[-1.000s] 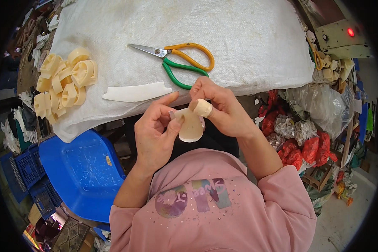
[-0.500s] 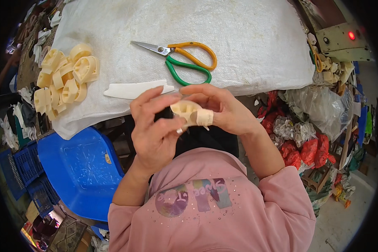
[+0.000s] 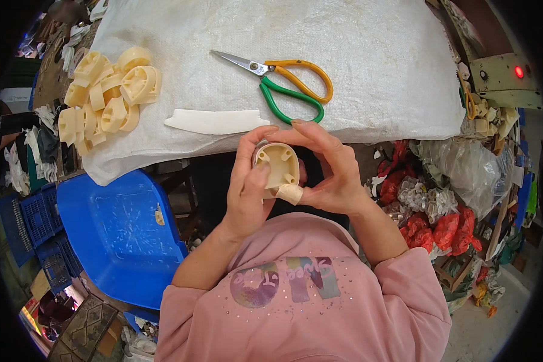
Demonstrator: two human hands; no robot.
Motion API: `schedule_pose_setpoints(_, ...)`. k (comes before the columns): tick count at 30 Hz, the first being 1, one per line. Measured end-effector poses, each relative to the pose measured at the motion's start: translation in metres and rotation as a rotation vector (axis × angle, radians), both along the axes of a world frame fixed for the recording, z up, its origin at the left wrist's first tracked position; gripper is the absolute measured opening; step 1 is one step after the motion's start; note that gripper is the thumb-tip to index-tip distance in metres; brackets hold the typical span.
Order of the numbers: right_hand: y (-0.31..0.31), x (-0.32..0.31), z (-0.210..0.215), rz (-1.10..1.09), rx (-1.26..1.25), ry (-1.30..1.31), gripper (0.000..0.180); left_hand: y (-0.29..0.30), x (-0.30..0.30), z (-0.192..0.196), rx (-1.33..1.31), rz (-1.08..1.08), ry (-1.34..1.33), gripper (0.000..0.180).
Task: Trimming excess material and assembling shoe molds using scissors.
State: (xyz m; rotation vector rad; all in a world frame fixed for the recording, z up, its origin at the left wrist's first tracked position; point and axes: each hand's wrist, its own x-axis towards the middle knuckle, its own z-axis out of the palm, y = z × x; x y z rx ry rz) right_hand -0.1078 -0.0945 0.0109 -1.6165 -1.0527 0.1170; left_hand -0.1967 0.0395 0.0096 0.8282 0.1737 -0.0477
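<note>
In front of my chest, both hands hold a cream hollow plastic piece (image 3: 281, 161), rounded, with several small posts inside its open face. My left hand (image 3: 247, 187) grips its left side, thumb over the rim. My right hand (image 3: 335, 169) closes around the far and right sides; a beige band (image 3: 291, 193) appears wrapped on its thumb. Just beyond my hands a white curved strip (image 3: 216, 122) lies on the white woven cloth (image 3: 380, 72). Scissors (image 3: 271, 81) with one orange and one green handle rest beyond it, blades slightly apart.
Similar cream plastic pieces (image 3: 111, 99) are piled at the table's left. A blue plastic tub (image 3: 120, 241) stands below, beside blue baskets (image 3: 42, 232). Red plastic bags (image 3: 446, 229) and clear plastic bags (image 3: 464, 157) crowd the right. A box with a red light (image 3: 507, 75) sits far right.
The cream piece has turned so its hollow face points up at me. My left hand has shifted right and closed in around it. The whole view has moved slightly.
</note>
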Motion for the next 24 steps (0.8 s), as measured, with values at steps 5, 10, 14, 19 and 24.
schedule_pose_setpoints(5,0.008,0.000,-0.005,0.037,0.089,0.054,0.086,-0.002,0.000,0.008,0.170,0.123,0.060,0.056)
schedule_pose_setpoints(10,0.008,-0.003,-0.005,0.091,0.140,0.071,0.081,0.008,0.001,0.007,-0.101,0.069,0.097,0.051)
schedule_pose_setpoints(14,0.006,-0.004,-0.009,0.118,0.082,0.152,0.075,0.003,-0.004,-0.003,0.065,0.097,0.036,0.056)
schedule_pose_setpoints(19,0.017,-0.004,-0.015,0.047,0.148,0.098,0.038,-0.001,0.002,0.008,0.152,0.059,0.055,0.072)
schedule_pose_setpoints(24,0.017,0.006,0.009,0.138,0.123,1.133,0.020,-0.001,0.002,0.006,0.103,0.025,-0.024,0.091)
